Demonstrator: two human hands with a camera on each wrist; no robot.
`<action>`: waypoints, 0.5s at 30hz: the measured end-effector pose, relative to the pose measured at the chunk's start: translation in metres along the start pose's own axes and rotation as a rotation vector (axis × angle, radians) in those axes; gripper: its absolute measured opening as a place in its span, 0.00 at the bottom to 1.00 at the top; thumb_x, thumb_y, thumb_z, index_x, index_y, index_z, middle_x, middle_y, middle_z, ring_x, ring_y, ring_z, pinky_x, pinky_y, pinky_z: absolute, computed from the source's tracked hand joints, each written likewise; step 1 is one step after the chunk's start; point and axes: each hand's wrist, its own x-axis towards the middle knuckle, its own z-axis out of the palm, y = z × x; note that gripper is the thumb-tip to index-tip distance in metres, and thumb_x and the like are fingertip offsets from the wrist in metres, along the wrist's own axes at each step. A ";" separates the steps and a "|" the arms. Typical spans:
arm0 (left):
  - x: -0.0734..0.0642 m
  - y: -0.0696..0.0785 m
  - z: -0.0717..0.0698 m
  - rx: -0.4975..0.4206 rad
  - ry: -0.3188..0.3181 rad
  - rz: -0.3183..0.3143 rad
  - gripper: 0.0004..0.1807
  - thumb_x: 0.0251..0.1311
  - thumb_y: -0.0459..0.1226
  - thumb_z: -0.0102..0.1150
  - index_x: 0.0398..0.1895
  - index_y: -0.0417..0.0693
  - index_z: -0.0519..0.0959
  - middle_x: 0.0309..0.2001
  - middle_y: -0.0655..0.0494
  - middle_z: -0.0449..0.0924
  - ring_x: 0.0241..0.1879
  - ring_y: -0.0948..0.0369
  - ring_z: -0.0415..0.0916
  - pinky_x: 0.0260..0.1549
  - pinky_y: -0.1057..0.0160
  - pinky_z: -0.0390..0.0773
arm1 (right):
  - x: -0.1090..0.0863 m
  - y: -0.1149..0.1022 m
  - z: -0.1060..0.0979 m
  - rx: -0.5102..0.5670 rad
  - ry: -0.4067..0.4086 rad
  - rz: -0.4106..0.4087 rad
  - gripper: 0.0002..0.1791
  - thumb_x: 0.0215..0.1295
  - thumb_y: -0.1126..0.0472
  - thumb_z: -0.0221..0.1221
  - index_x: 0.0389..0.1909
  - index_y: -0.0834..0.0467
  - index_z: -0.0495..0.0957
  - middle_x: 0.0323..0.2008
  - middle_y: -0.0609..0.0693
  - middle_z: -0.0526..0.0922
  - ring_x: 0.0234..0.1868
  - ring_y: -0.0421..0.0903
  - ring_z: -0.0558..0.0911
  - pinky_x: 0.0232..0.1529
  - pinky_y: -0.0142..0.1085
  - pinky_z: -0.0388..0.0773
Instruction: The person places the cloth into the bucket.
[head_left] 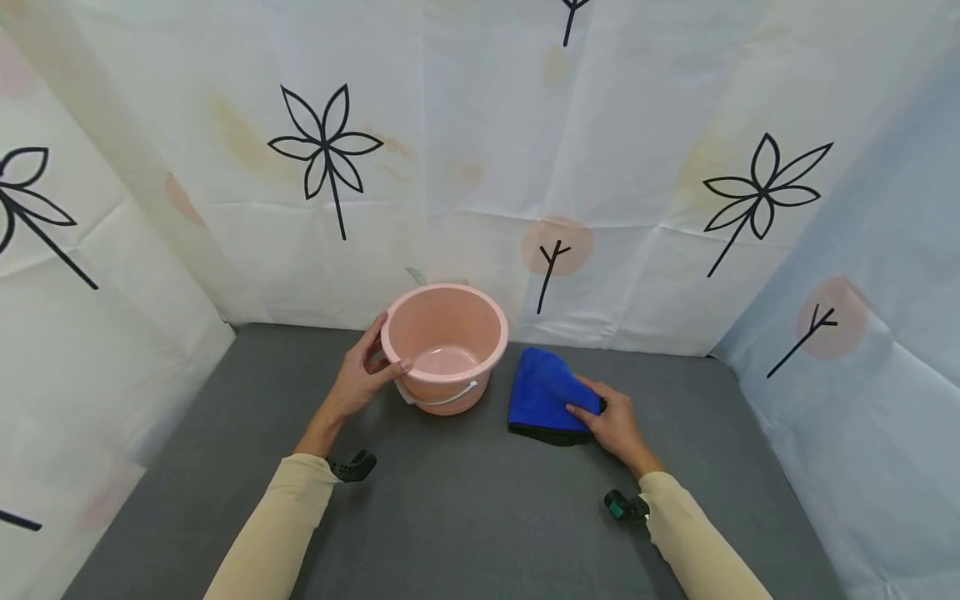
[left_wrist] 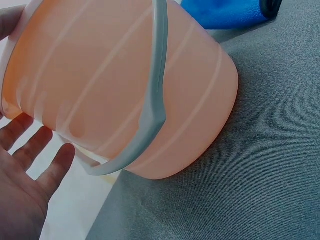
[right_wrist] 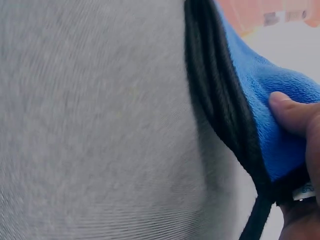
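Note:
A pink plastic bucket (head_left: pixel 448 387) with a pale grey handle (left_wrist: pixel 159 75) stands on the grey surface near the back. My left hand (head_left: pixel 358 377) grips its rim on the left side, thumb at the front edge and fingers along the outer wall. To the right of the bucket is a folded blue cloth (head_left: pixel 546 392) with dark edging. The right hand (head_left: pixel 611 421) pinches the cloth's right side, its thumb on top of the fabric; the fingers underneath are mostly hidden. In the right wrist view a small white label (right_wrist: pixel 304 192) shows by the cloth's edge.
The grey tabletop (head_left: pixel 480 517) spreads in front of both arms. A white curtain (head_left: pixel 465 167) printed with leaves and twigs hangs close behind the bucket and along both sides. Each wrist wears a dark strap.

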 end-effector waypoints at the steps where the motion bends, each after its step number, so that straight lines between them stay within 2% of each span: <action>1: 0.000 0.000 0.000 -0.001 0.001 0.000 0.49 0.64 0.26 0.62 0.83 0.50 0.46 0.80 0.47 0.49 0.74 0.45 0.57 0.67 0.41 0.62 | 0.000 -0.003 -0.001 0.005 0.017 -0.012 0.30 0.56 0.69 0.74 0.61 0.62 0.81 0.55 0.62 0.84 0.55 0.62 0.82 0.54 0.58 0.78; 3: 0.000 0.000 0.000 0.000 0.004 0.000 0.49 0.64 0.26 0.63 0.83 0.50 0.46 0.80 0.47 0.49 0.74 0.45 0.57 0.67 0.43 0.63 | 0.002 -0.009 -0.003 0.007 0.049 -0.043 0.30 0.55 0.69 0.74 0.61 0.61 0.81 0.55 0.60 0.84 0.54 0.60 0.83 0.53 0.51 0.80; 5: 0.000 -0.001 -0.001 -0.001 0.007 0.002 0.49 0.64 0.25 0.62 0.83 0.48 0.46 0.80 0.46 0.49 0.74 0.44 0.57 0.66 0.47 0.66 | 0.005 -0.018 -0.006 0.018 0.073 -0.078 0.30 0.55 0.71 0.74 0.61 0.60 0.81 0.54 0.59 0.85 0.54 0.58 0.84 0.52 0.40 0.81; 9: 0.000 -0.002 -0.001 -0.017 0.015 0.006 0.49 0.63 0.24 0.62 0.82 0.43 0.46 0.80 0.44 0.50 0.73 0.43 0.57 0.63 0.61 0.71 | 0.013 -0.037 -0.016 0.044 0.115 -0.163 0.31 0.53 0.73 0.74 0.61 0.60 0.82 0.51 0.59 0.86 0.51 0.58 0.84 0.51 0.20 0.74; 11: 0.000 -0.002 0.000 -0.028 0.014 0.008 0.48 0.63 0.24 0.61 0.82 0.42 0.46 0.80 0.43 0.50 0.73 0.43 0.57 0.61 0.66 0.71 | 0.018 -0.054 -0.022 0.062 0.143 -0.202 0.30 0.52 0.75 0.73 0.60 0.63 0.82 0.50 0.60 0.86 0.50 0.59 0.84 0.51 0.18 0.72; 15: 0.000 -0.001 0.000 -0.041 0.012 0.016 0.49 0.63 0.23 0.61 0.83 0.46 0.46 0.80 0.44 0.49 0.73 0.42 0.57 0.61 0.67 0.72 | 0.031 -0.101 -0.042 0.069 0.193 -0.251 0.28 0.51 0.79 0.72 0.56 0.70 0.81 0.50 0.67 0.85 0.50 0.63 0.84 0.52 0.19 0.72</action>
